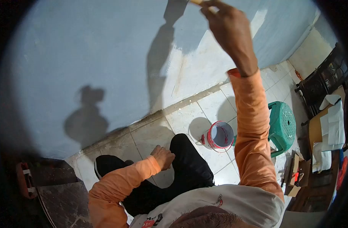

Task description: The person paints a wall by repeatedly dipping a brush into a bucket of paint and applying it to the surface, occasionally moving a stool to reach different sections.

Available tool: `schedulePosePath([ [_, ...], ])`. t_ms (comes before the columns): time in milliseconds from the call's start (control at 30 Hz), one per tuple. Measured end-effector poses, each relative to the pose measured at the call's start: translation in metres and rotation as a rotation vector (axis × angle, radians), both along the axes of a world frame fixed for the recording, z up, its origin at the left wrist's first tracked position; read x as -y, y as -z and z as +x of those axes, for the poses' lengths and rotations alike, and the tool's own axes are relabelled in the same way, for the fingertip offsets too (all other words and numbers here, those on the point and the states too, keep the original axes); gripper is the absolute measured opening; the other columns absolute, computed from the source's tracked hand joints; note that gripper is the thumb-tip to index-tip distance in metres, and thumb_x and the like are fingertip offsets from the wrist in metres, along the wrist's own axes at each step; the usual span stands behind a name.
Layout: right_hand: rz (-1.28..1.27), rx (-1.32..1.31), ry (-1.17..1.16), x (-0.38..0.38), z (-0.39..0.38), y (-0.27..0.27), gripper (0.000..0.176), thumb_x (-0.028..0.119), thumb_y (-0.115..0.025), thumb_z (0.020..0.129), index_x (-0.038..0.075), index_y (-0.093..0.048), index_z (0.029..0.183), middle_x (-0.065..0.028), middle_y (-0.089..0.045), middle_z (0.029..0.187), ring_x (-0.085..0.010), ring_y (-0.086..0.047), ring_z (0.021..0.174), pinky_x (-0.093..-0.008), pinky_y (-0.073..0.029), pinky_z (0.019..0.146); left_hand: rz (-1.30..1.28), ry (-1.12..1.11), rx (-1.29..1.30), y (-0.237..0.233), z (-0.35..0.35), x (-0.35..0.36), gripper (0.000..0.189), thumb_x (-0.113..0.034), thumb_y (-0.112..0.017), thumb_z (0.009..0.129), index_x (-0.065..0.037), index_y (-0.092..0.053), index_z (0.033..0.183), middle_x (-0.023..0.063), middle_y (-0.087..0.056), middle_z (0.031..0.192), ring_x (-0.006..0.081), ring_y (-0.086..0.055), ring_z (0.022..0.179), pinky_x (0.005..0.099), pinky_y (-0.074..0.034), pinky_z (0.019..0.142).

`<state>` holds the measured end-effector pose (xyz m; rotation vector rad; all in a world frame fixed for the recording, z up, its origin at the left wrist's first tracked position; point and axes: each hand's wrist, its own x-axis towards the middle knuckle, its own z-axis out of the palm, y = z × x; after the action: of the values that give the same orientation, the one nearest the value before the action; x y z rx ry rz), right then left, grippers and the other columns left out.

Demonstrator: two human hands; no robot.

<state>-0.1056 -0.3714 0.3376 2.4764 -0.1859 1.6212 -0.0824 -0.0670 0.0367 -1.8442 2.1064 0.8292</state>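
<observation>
My right hand [231, 28] is raised against the upper wall, its fingers closed around the light wooden handle of a paintbrush [197, 2]. The brush's far end is cut off by the top edge of the view. In front of it is the wall [117, 49], blue-grey over much of its surface, with a whitish patch [193, 64] low down. My left hand [163, 157] hangs beside my bent knee, fingers curled in, with nothing seen in it. On the floor below my right forearm stands a red-rimmed paint bucket [220, 135] with pale grey paint inside.
A green plastic stool [282, 127] stands right of the bucket. Farther right are a dark wooden cabinet [326, 76], white sheets [332, 121] and an open cardboard box [297, 173]. A dark stone-topped piece [63, 197] is at lower left. White tiles [185, 117] meet the wall.
</observation>
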Motion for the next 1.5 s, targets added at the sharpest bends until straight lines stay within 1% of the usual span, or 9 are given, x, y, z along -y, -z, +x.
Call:
schedulePosePath([
  [33, 0.016, -0.059, 0.178, -0.025, -0.012, -0.006, 0.012, 0.016, -0.072, 0.097, 0.009, -0.076, 0.106, -0.0174, -0.073, 0.082, -0.0310, -0.070, 0.065, -0.0365, -0.055, 0.057, -0.006, 0.000, -0.008, -0.002, -0.002, -0.001, 0.045, -0.037, -0.080, 0.088, -0.012, -0.069, 0.125, 0.0124, -0.072, 0.110, 0.0357, -0.068, 0.111, 0.0526, -0.046, 0.100],
  [100, 0.099, 0.112, 0.091, -0.020, -0.004, 0.029, 0.010, 0.019, -0.066, 0.096, 0.010, -0.072, 0.097, -0.0175, -0.072, 0.079, -0.0404, -0.070, 0.069, -0.0495, -0.054, 0.058, -0.111, -0.025, -0.051, -0.002, -0.005, -0.010, 0.036, -0.033, -0.080, 0.087, -0.011, -0.072, 0.114, 0.0120, -0.074, 0.104, 0.0343, -0.070, 0.107, 0.0509, -0.048, 0.095],
  [333, 0.545, -0.309, 0.151, -0.054, -0.012, 0.222, 0.018, 0.018, -0.068, 0.097, 0.009, -0.072, 0.112, -0.0190, -0.070, 0.082, -0.0410, -0.070, 0.071, -0.0486, -0.055, 0.061, -0.208, -0.083, -0.034, -0.003, -0.004, -0.017, 0.023, -0.026, -0.080, 0.085, -0.009, -0.075, 0.099, 0.0132, -0.076, 0.095, 0.0343, -0.072, 0.100, 0.0490, -0.049, 0.089],
  [467, 0.496, -0.479, 0.240, -0.038, -0.004, 0.213, 0.018, 0.023, -0.067, 0.098, 0.009, -0.074, 0.107, -0.0192, -0.071, 0.083, -0.0413, -0.070, 0.072, -0.0495, -0.055, 0.062, -0.023, -0.051, -0.046, -0.016, -0.004, -0.013, 0.042, -0.031, -0.081, 0.087, -0.009, -0.071, 0.122, 0.0148, -0.072, 0.106, 0.0353, -0.068, 0.111, 0.0512, -0.047, 0.099],
  [700, 0.295, 0.088, 0.011, -0.026, 0.000, 0.129, 0.012, 0.014, -0.070, 0.095, 0.009, -0.076, 0.104, -0.0149, -0.071, 0.078, -0.0346, -0.069, 0.066, -0.0438, -0.054, 0.057, -0.085, -0.041, -0.053, -0.016, -0.006, -0.017, 0.046, -0.031, -0.080, 0.087, -0.007, -0.070, 0.126, 0.0148, -0.072, 0.105, 0.0350, -0.068, 0.108, 0.0488, -0.047, 0.098],
  [900, 0.400, -0.036, 0.132, -0.034, 0.031, 0.241, 0.019, 0.016, -0.066, 0.100, 0.012, -0.067, 0.119, -0.0130, -0.064, 0.076, -0.0319, -0.065, 0.057, -0.0427, -0.049, 0.046, -0.099, -0.043, -0.035, -0.016, -0.007, -0.017, 0.046, -0.029, -0.081, 0.087, -0.007, -0.070, 0.125, 0.0143, -0.072, 0.106, 0.0342, -0.068, 0.109, 0.0479, -0.048, 0.098],
  [1067, 0.607, -0.329, 0.148, -0.041, -0.002, 0.260, 0.018, 0.019, -0.069, 0.097, 0.009, -0.073, 0.112, -0.0181, -0.072, 0.086, -0.0385, -0.071, 0.074, -0.0476, -0.055, 0.063, -0.067, -0.043, -0.054, -0.021, -0.002, -0.010, 0.045, -0.028, -0.082, 0.086, -0.008, -0.070, 0.124, 0.0148, -0.072, 0.109, 0.0337, -0.068, 0.110, 0.0486, -0.048, 0.098],
  [1333, 0.329, 0.184, -0.017, -0.015, -0.003, 0.123, 0.014, 0.016, -0.071, 0.095, 0.009, -0.075, 0.105, -0.0136, -0.071, 0.083, -0.0331, -0.069, 0.067, -0.0412, -0.055, 0.060, -0.050, -0.056, -0.049, -0.016, -0.009, -0.017, 0.047, -0.032, -0.082, 0.087, -0.008, -0.069, 0.125, 0.0151, -0.073, 0.109, 0.0357, -0.068, 0.111, 0.0516, -0.046, 0.102],
  [1500, 0.504, -0.102, 0.140, -0.036, 0.009, 0.240, 0.018, 0.019, -0.068, 0.100, 0.011, -0.075, 0.113, -0.0156, -0.071, 0.088, -0.0338, -0.072, 0.072, -0.0444, -0.056, 0.060, -0.032, -0.057, -0.028, -0.022, -0.008, -0.016, 0.047, -0.033, -0.082, 0.087, -0.008, -0.068, 0.125, 0.0143, -0.073, 0.109, 0.0362, -0.068, 0.110, 0.0507, -0.048, 0.100],
])
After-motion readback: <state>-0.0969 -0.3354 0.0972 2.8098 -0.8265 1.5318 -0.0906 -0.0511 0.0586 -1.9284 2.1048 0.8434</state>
